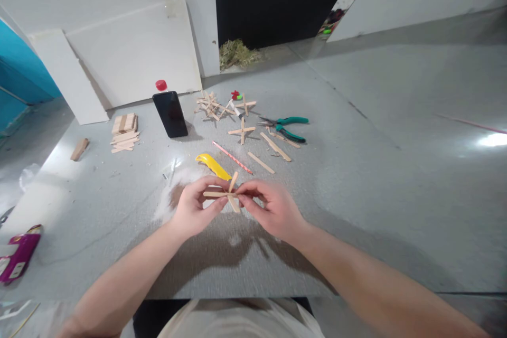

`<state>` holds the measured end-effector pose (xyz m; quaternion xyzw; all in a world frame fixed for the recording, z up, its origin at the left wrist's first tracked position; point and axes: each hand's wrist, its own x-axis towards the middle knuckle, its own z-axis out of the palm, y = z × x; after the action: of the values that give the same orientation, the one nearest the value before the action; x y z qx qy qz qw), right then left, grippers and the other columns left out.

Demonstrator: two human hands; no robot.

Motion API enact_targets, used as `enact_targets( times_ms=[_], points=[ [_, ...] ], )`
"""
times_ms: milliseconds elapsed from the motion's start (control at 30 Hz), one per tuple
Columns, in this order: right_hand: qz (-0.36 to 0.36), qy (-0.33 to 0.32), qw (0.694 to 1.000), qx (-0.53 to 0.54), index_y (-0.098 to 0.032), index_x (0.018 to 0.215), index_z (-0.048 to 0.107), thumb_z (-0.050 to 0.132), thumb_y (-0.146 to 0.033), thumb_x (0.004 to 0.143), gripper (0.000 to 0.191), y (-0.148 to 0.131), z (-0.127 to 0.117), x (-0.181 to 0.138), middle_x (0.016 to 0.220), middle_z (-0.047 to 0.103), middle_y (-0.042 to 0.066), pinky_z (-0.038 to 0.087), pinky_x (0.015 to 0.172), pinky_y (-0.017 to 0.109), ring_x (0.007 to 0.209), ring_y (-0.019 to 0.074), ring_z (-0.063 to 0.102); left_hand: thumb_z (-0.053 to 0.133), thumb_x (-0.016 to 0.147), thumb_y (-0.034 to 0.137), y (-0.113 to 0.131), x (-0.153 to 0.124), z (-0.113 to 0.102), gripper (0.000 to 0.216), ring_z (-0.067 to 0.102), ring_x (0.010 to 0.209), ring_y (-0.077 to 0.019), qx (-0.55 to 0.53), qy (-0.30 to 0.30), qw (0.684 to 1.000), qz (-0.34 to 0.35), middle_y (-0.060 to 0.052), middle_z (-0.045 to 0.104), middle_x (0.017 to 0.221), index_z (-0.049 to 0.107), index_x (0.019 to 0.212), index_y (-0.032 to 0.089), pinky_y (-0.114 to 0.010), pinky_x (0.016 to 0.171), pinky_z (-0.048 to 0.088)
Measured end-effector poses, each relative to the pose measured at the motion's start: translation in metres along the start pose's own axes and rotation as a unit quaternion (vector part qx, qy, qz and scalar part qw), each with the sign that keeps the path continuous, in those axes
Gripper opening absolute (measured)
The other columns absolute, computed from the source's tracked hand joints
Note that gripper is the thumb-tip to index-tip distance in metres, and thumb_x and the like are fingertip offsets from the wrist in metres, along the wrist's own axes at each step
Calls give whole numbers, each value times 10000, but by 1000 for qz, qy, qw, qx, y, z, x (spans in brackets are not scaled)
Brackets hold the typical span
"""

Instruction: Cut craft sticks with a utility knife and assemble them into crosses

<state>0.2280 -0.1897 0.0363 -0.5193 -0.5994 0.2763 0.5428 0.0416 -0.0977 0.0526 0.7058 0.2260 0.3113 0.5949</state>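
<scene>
Between my hands, above the grey table, is a cross of wooden craft sticks (233,204). My left hand (197,202) pinches it from the left, thumb and fingers closed near the crossing. From the right, my right hand (273,206) grips the same cross with thumb and fingertips, which hide its right arm. Just beyond my fingers lies a yellow utility knife (213,165). A pink patterned pencil (232,157) rests past it, with a loose craft stick (261,162) to its right.
Farther back lie a stick cross (242,131), a heap of crosses (209,104), green-handled pliers (291,125) and a glue tube (235,108). A black phone (171,114) stands upright by stacked craft sticks (124,129). A purple device (19,254) sits at the left edge.
</scene>
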Motion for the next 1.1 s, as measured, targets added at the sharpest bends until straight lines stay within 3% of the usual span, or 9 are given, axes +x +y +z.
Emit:
enact_targets(
  times_ms=[500,900,1100],
  points=[
    [-31,24,999,-14,-226,926,742,620,-164,893,141,-1,-2,-1,760,771,10,502,554,210,598,118,673,756,875,318,9,-1,16,171,692,710,-118,-63,59,996,-8,-72,764,914,735,958,170,-225,629,590],
    [-38,-3,999,4,-214,854,749,604,-175,869,150,0,-9,3,674,738,5,439,480,216,489,98,563,808,826,323,12,-3,22,231,696,690,-110,-106,87,988,-69,-64,770,911,702,943,155,-223,610,599],
    [3,-11,1000,24,-192,856,721,606,-233,893,128,7,-7,3,675,711,15,446,491,222,536,113,588,807,820,368,10,-1,24,268,653,622,-105,-124,95,981,-118,-17,706,716,709,918,139,-250,603,589]
  ],
)
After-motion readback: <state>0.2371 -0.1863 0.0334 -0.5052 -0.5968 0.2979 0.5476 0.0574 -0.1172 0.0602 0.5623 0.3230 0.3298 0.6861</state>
